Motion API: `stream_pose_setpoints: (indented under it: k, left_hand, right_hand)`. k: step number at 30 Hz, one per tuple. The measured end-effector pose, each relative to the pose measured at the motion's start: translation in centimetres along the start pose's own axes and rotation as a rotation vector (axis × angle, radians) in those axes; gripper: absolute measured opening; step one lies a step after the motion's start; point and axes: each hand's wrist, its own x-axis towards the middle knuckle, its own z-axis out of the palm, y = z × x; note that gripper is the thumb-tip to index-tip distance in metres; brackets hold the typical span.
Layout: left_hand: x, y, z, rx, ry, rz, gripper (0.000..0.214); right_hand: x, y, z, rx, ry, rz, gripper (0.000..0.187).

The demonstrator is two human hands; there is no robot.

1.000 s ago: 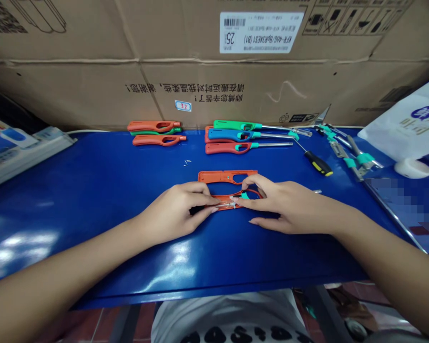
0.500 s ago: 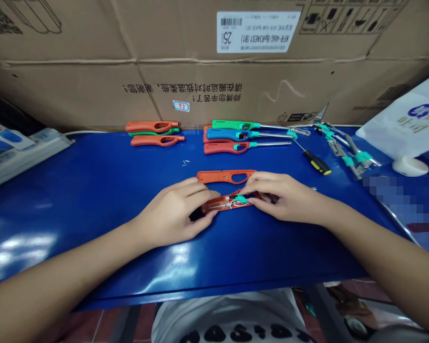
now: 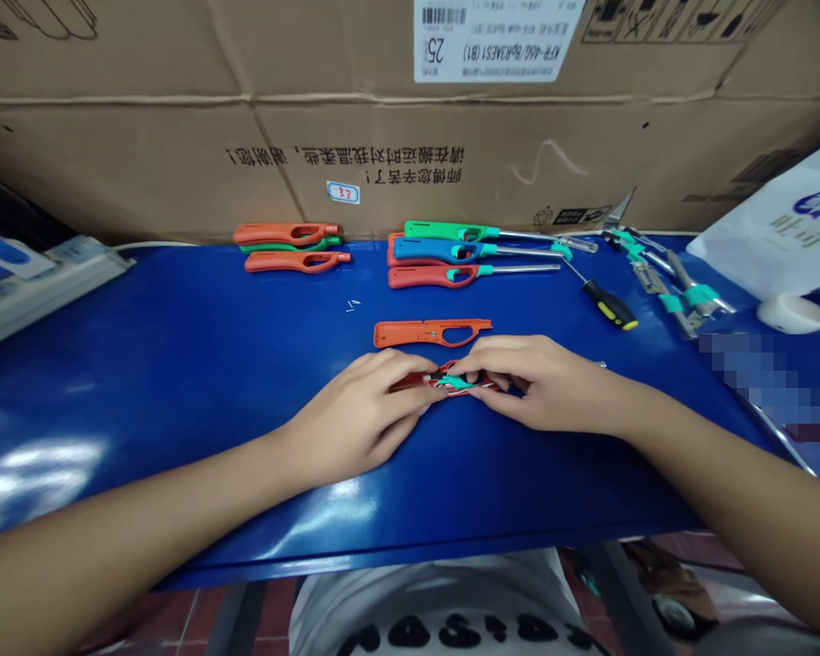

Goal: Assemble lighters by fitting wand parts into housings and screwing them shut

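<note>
Between my two hands, on the blue table, lies an opened orange lighter half-shell (image 3: 410, 381) with wires and a green trigger piece (image 3: 456, 383) inside. My left hand (image 3: 369, 405) covers the shell's left end, its thumb and fingers closed on the part beside the trigger. My right hand (image 3: 539, 378) pinches around the green trigger piece and the shell's right end, hiding much of it. Just behind the hands rests the other orange shell half (image 3: 430, 333), untouched, inner side up. A few tiny metal pins (image 3: 353, 305) lie farther back.
At the back left sit stacked lighter shells (image 3: 293, 261). Assembled long lighters (image 3: 430, 275) lie at the back centre. To the right are a black and yellow screwdriver (image 3: 608, 305), metal lighter tubes with green parts (image 3: 670, 301) and a white bag (image 3: 779, 228). A cardboard box (image 3: 355, 128) stands behind.
My left hand has slid right along the shell, its fingertips now near the green trigger piece and covering the fuel tank. My right hand stays about where it was. The view has shifted slightly.
</note>
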Motion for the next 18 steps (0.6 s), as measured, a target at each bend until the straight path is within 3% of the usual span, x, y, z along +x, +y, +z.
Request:
stream_pose_setpoints:
  k: [6,18]
  left_hand:
    - [-0.23,-0.12,-0.06,-0.003,0.01,0.014,0.039]
    - [-0.28,-0.31,0.15,-0.055,0.037,0.033,0.035]
  right_hand:
    - [-0.21,-0.08,-0.54,-0.004,-0.025,-0.004,0.031]
    - [-0.22,0.08,-0.37,-0.005,-0.006,0.002,0.023]
